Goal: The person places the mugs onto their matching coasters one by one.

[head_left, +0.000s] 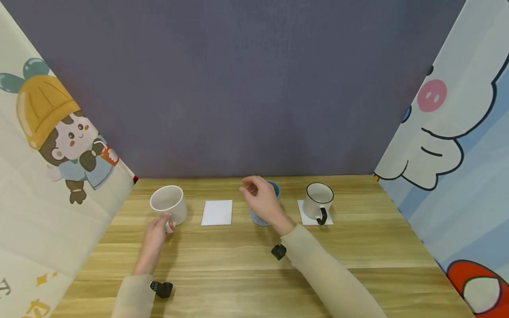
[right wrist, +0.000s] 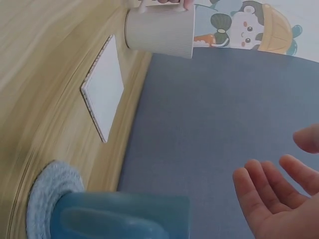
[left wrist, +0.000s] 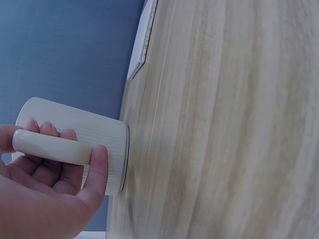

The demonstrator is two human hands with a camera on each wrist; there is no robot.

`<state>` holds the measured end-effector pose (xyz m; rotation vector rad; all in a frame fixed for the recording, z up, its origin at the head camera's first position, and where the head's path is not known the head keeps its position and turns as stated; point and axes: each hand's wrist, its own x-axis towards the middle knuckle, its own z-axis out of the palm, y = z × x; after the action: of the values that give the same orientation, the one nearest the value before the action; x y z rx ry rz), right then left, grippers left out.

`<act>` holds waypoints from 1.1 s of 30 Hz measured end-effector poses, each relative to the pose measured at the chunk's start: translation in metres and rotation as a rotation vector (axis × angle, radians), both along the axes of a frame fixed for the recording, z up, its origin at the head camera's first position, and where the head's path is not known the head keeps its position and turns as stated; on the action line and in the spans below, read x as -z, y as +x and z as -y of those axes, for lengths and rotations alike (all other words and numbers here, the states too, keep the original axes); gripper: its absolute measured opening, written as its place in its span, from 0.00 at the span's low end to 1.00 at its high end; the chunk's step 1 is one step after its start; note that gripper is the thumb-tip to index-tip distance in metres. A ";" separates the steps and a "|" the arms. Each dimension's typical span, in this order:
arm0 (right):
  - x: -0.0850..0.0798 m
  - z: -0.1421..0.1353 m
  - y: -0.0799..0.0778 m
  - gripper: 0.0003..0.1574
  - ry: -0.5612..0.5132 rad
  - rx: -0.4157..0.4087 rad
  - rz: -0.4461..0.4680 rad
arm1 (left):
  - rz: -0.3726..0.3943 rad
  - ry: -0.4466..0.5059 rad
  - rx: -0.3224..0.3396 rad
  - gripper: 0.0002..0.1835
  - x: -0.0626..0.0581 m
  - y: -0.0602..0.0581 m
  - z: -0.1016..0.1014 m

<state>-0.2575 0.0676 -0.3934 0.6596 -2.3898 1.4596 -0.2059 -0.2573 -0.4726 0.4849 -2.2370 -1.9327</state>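
My left hand (head_left: 154, 235) grips the handle (left wrist: 52, 148) of a ribbed off-white mug (head_left: 180, 213), its fingers curled through the loop. That mug is upright at the left of the table. Above and partly in front of a blue mug (right wrist: 124, 211), my right hand (head_left: 263, 201) hangs with loosely bent fingers and nothing in them. In the right wrist view a gap shows between the fingertips and this mug's rim. The blue mug stands on a round, fuzzy grey-blue coaster (right wrist: 41, 201); in the head view my right hand hides much of it.
Between the two mugs lies a white square coaster (head_left: 217, 213). A white mug with black rim and handle (head_left: 316, 206) stands on another white square coaster (head_left: 305, 217) at the right. A dark grey panel (head_left: 254, 88) rises behind the wooden table (head_left: 222, 269), with printed cloths either side.
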 end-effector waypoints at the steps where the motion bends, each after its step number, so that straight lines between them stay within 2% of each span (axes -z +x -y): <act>1: 0.000 0.002 -0.001 0.16 0.003 -0.007 0.002 | -0.001 0.004 -0.002 0.23 0.000 0.000 0.000; 7: -0.002 0.017 -0.007 0.16 0.045 -0.035 0.021 | 0.000 0.011 -0.003 0.24 -0.001 0.001 0.000; 13: 0.005 0.031 -0.013 0.19 0.074 -0.036 0.082 | -0.009 -0.015 0.002 0.24 -0.004 0.003 -0.001; 18: 0.016 0.042 -0.019 0.20 0.093 -0.027 0.118 | 0.009 -0.033 0.006 0.24 -0.006 0.004 0.000; 26: 0.039 0.052 -0.028 0.23 0.213 0.008 0.154 | 0.003 -0.024 -0.014 0.25 -0.001 0.001 0.000; 33: 0.060 0.055 -0.032 0.25 0.283 -0.019 0.200 | -0.008 -0.014 -0.028 0.24 -0.001 0.001 -0.001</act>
<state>-0.2894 0.0123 -0.4531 0.6252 -2.7849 1.2571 -0.2044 -0.2566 -0.4718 0.5029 -2.2258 -1.9008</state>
